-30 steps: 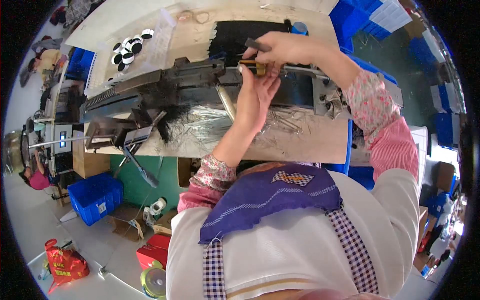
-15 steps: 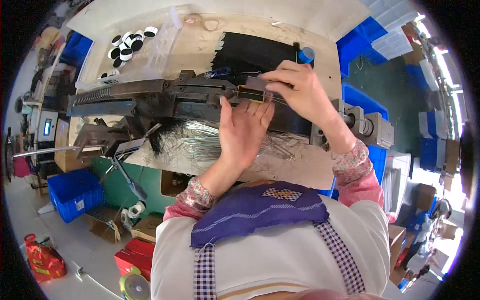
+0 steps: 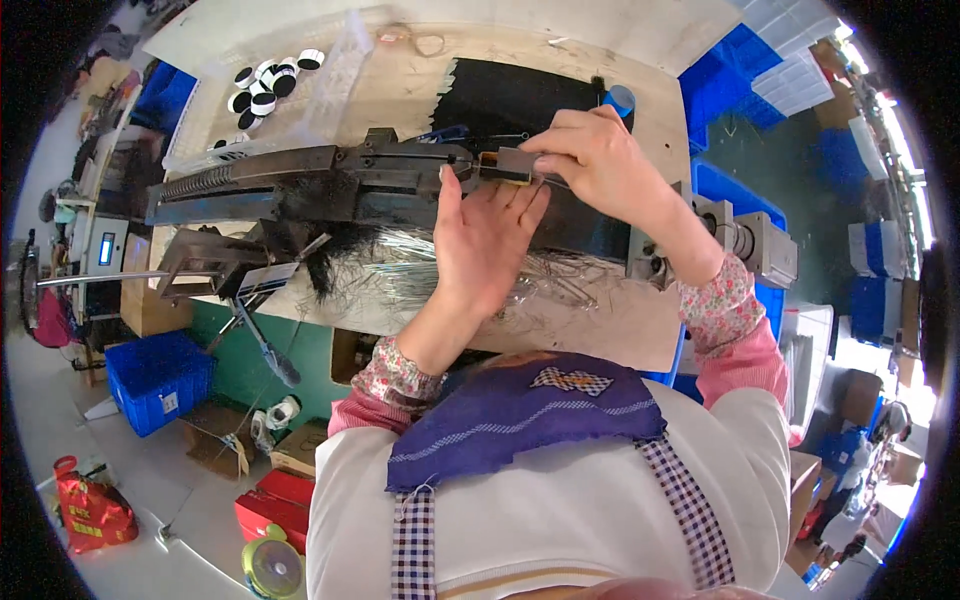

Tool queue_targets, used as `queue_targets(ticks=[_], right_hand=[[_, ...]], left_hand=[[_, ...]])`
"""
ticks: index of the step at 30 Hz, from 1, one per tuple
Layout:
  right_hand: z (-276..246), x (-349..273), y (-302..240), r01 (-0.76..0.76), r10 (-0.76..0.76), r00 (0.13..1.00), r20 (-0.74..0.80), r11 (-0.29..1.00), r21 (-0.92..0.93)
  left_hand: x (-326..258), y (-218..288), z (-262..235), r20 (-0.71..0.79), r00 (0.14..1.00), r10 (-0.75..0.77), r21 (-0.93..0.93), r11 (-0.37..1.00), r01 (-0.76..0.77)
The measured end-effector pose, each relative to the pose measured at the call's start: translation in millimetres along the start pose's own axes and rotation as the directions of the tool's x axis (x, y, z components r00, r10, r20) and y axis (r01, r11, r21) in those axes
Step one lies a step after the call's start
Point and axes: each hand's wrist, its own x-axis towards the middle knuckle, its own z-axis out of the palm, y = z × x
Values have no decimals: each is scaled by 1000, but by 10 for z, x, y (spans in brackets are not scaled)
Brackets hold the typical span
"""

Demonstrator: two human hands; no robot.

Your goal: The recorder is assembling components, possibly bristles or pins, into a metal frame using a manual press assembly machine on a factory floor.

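A long dark metal machine point(image 3: 350, 175) with a coil spring at its left end lies across the bench. At its middle is a small yellow-edged slot point(image 3: 489, 160), with a small grey metal plate point(image 3: 516, 164) over its right part. My right hand point(image 3: 605, 165) pinches at the right end of that plate, thumb against forefinger. Palm up, my left hand point(image 3: 485, 245) lies open just below the slot, its fingertips reaching under the plate and its thumb raised beside the machine. Thin silvery wires point(image 3: 405, 255) are piled on the bench left of my left hand.
A clear tray point(image 3: 335, 85) holds several black-and-white round pieces point(image 3: 265, 85). Black cloth point(image 3: 510, 95) and a blue round container point(image 3: 619, 99) lie behind the machine. A hinged metal arm point(image 3: 205, 265) juts out at the left. Blue bins point(image 3: 160, 380) stand around the bench.
The grey plate has swung down from behind the slot to lie over part of it. My right hand has moved slightly nearer with it. My left hand stays nearly in place.
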Motion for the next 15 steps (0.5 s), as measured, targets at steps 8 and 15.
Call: queue_targets(ticks=[8,15], right_hand=[[-42,12,-315,-167,168,975,-146,986,23],[106,-33,-510,-86,117,988,98,959,-270]], left_hand=[[-53,16,20,-70,997,25,-35,999,-28],[-82,109,33,-67,998,14,8,1000,-14]])
